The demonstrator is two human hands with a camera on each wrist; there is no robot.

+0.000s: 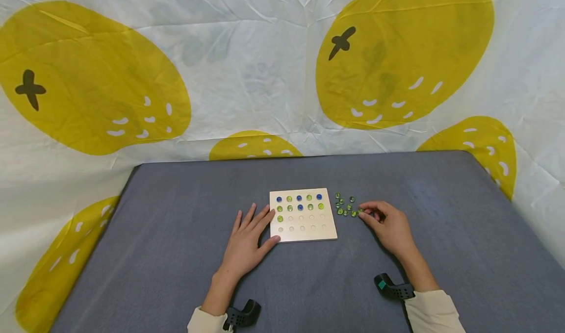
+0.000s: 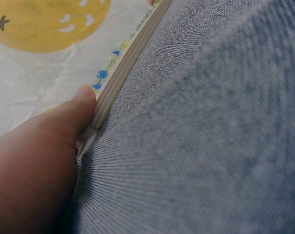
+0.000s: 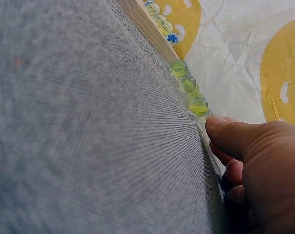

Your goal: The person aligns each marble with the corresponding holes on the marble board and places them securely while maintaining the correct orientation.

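Note:
A pale wooden board (image 1: 307, 230) with rows of round hollows lies on the table. Blue and green marbles fill its two far rows, and one green marble (image 1: 280, 218) sits at the left of the third row. My left hand (image 1: 245, 242) lies with fingers spread at the board's left side, its thumb on the near left corner; the left wrist view shows the thumb (image 2: 82, 105) against the edge. Right of the board, my right hand (image 1: 392, 227) pinches a green marble (image 1: 360, 211) between thumb and forefinger, mostly hidden by the fingertips.
Several loose green marbles (image 1: 341, 201) lie between the board and my right hand. Grey cloth (image 1: 185, 195) covers the table. Behind it hangs a white sheet (image 1: 251, 78) with yellow shapes. Each wrist wears a black band (image 1: 394, 289).

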